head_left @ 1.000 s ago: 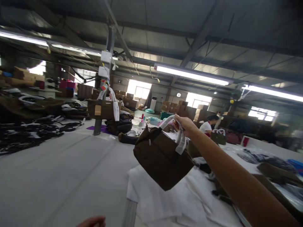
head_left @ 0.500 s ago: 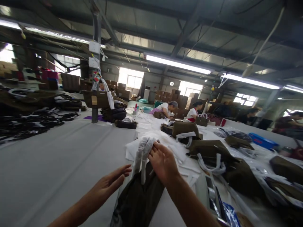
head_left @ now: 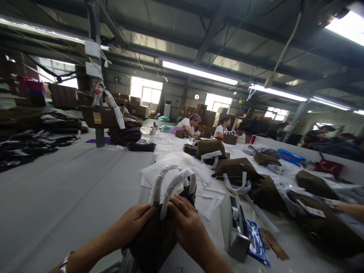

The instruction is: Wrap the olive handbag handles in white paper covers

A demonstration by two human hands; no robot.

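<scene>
A dark handbag [head_left: 155,242] stands in front of me, its two handles [head_left: 174,182] wrapped in white paper and arching upward. My left hand [head_left: 133,223] is closed on the bag's upper left edge, with the thumb by the foot of a handle. On the other side, my right hand [head_left: 186,223] grips the top of the bag beside the near handle, fingers bent over the rim. The bag's lower part is partly hidden by my hands and the frame edge. White sheets [head_left: 182,161] lie just beyond it.
To the right stand a tape dispenser [head_left: 235,227], a blue packet [head_left: 257,242] and several olive bags [head_left: 239,170]. A co-worker's hand [head_left: 338,206] reaches in at far right. A post [head_left: 99,137] rises from the table at left. Two people work farther back.
My left hand has come from beside the bag onto its top edge. My right hand has moved from the handles down to the rim. The handles now stand apart, and the view has turned right.
</scene>
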